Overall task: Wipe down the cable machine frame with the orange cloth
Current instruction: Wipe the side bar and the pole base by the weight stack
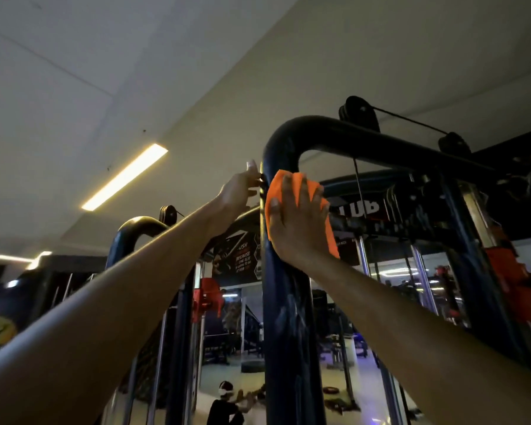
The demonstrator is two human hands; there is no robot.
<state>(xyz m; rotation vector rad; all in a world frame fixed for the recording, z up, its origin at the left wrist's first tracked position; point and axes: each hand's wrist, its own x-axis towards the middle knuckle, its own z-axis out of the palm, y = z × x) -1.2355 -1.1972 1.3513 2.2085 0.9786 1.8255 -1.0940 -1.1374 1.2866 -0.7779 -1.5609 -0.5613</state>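
Right hand: the right hand is pressing flat, fingers spread, over the orange cloth at centre frame.
Orange cloth: it is lying against the dark upright of the cable machine frame, just below the bend.
Left hand: the left hand is touching the upright's left side, fingers partly open, holding nothing.
Pulley: a pulley is sitting on the top bar, upper right.
Ceiling light: a ceiling light is glowing at left.
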